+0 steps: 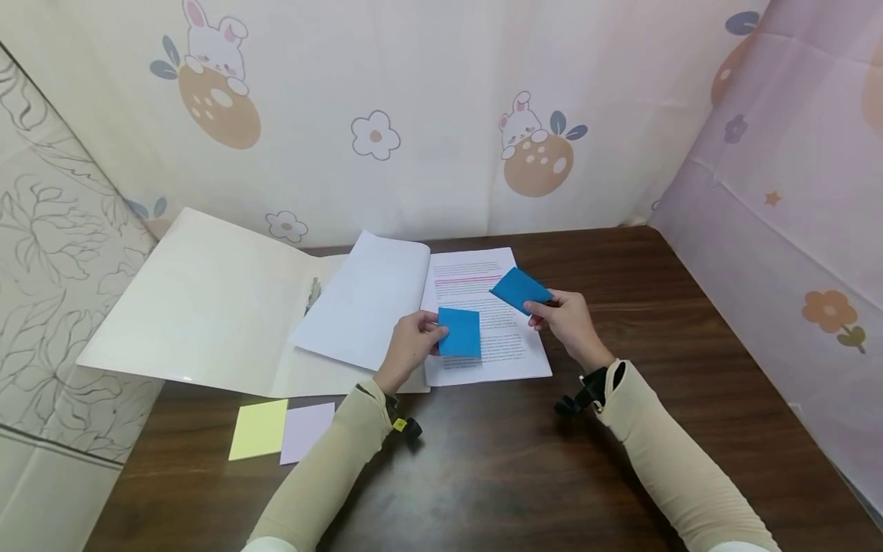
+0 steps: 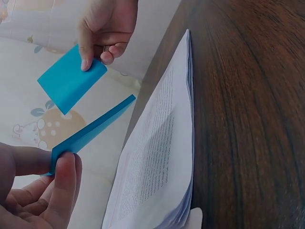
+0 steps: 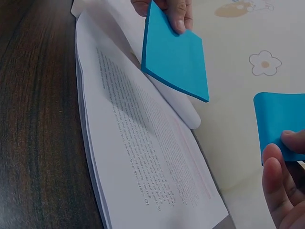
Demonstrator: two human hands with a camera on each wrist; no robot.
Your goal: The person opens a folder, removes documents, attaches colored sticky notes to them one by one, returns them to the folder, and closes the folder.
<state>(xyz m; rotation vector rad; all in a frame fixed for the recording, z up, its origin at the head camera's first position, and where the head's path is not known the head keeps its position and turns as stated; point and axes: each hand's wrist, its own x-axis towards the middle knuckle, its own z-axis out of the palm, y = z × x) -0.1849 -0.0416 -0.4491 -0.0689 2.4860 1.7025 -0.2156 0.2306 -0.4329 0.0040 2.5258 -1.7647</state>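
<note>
My left hand (image 1: 410,341) pinches a square pad of blue sticky notes (image 1: 461,333) by its left edge, thumb on top. The pad's thickness shows along its side in the right wrist view. My right hand (image 1: 569,318) holds a blue sticky note (image 1: 517,290) between thumb and fingers, tilted and apart from the pad. It bends in a curve in the right wrist view. Both blue pieces are held over a printed page (image 1: 493,307) with pink highlighted lines near its top.
An opened white folder (image 1: 221,299) lies at the left, a turned-back sheet (image 1: 366,299) curling over it. Yellow sticky notes (image 1: 258,431) and purple sticky notes (image 1: 306,431) lie side by side on the dark wooden table (image 1: 497,475). Patterned curtains (image 1: 441,153) stand behind and at the right.
</note>
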